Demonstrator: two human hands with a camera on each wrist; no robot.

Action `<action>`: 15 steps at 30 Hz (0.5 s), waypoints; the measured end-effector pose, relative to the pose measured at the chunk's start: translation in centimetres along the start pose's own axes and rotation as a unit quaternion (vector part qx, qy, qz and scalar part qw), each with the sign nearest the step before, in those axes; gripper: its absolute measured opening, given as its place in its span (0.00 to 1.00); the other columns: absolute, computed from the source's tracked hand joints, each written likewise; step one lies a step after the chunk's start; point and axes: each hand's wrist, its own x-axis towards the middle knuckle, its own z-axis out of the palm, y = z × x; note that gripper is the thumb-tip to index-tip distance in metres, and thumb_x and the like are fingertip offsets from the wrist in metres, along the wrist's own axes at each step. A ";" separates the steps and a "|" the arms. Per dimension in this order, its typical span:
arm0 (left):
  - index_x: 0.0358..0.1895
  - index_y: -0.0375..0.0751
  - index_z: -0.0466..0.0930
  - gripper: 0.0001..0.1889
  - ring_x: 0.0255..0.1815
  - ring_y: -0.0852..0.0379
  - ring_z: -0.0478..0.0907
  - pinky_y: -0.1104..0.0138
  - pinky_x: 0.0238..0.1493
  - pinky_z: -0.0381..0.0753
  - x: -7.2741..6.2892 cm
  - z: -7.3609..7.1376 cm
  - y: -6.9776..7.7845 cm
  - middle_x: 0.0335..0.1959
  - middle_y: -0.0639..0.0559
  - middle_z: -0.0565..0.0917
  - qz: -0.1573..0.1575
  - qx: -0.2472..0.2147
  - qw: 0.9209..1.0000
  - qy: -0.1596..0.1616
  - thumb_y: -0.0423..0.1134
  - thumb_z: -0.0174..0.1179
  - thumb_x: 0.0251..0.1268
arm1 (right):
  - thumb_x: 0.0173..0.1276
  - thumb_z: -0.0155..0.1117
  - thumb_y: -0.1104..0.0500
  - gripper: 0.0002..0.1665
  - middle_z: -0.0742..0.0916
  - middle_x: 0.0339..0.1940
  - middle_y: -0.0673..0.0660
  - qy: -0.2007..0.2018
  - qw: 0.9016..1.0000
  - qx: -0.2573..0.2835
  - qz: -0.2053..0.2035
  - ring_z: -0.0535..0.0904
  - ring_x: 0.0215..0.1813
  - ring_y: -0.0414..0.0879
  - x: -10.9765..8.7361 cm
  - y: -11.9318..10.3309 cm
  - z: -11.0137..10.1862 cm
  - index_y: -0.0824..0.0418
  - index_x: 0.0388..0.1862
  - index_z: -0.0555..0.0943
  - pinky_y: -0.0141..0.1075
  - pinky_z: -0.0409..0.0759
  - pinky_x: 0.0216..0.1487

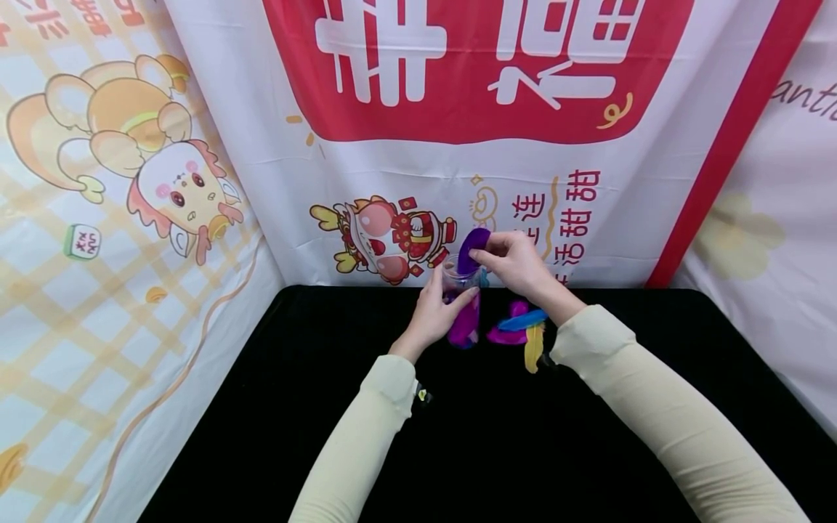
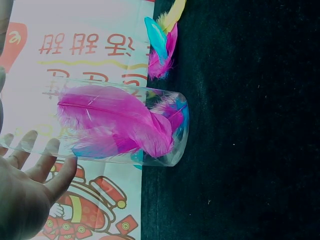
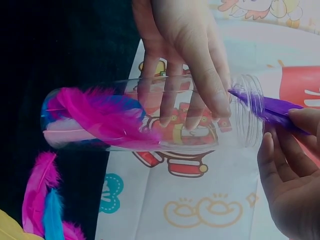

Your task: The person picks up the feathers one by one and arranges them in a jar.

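The left hand (image 1: 435, 312) grips the clear jar (image 1: 465, 321) while the right hand (image 1: 519, 265) pinches a purple feather (image 1: 472, 245), its tip inside the neck (image 3: 246, 137). I'd steady the jar and slide the feather in straight, letting go only once most of it is through.

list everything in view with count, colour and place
transparent cylindrical jar: 1, clear, held near centre
fluffy feathers inside the jar: several overlapping, magenta, blue, pale pink
long slim feather: 1, purple, at the jar's mouth
loose soft feathers: at least 4, magenta, blue, yellow, right of the jar
flat tabletop: 1, black, below
printed sheets: 3, mostly white with red and yellow, behind and both sides
long sleeves: 2, pale yellow-green, on both arms
left hand: 1, bare, gripping the jar
right hand: 1, bare, pinching the purple feather
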 end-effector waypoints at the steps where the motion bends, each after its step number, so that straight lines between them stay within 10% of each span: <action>1: 0.80 0.51 0.53 0.44 0.67 0.56 0.74 0.56 0.63 0.79 0.0 0.0 0.0 0.72 0.47 0.68 0.000 0.001 1.000 0.000 0.64 0.63 0.68 | 0.73 0.69 0.58 0.12 0.91 0.38 0.62 -0.002 1.000 -0.002 -0.003 0.84 0.38 0.53 0.0 0.0 0.0 0.64 0.47 0.89 0.34 0.80 0.38; 15: 0.77 0.54 0.56 0.41 0.66 0.55 0.74 0.57 0.62 0.79 0.1 0.0 -0.1 0.69 0.48 0.70 0.003 0.002 1.000 0.000 0.64 0.63 0.68 | 0.74 0.68 0.55 0.10 0.91 0.40 0.56 -0.014 0.998 -0.063 -0.012 0.82 0.41 0.48 0.3 0.4 0.3 0.59 0.44 0.91 0.39 0.78 0.42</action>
